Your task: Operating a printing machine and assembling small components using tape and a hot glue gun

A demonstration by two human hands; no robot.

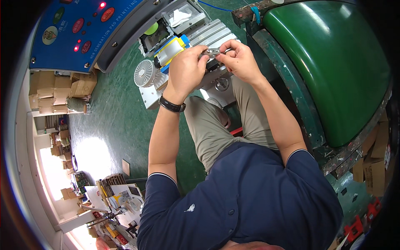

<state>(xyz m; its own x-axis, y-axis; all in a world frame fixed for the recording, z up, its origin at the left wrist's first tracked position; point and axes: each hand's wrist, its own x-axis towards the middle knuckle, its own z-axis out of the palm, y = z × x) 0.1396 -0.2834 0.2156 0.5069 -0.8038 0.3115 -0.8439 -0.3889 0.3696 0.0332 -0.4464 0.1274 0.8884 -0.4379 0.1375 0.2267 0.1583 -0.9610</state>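
Both hands meet over the machine's metal bed, pinching a small grey metal piece [213, 51] with what look like round holes in it. My left hand [186, 70], with a dark watch on its wrist, grips the piece's left end between thumb and fingers. The right end is between the thumb and forefinger of my right hand [241, 62]. Just under and left of my left hand lies a silver block [168, 53] in a yellow and blue holder. Behind the hands runs a grooved metal bed [213, 34].
A blue control panel [89, 25] with lit red lamps hangs at the upper left. A small white fan [146, 73] stands left of my left hand. A large green curved cover [325, 62] fills the right side. Cardboard boxes [54, 91] are stacked far left.
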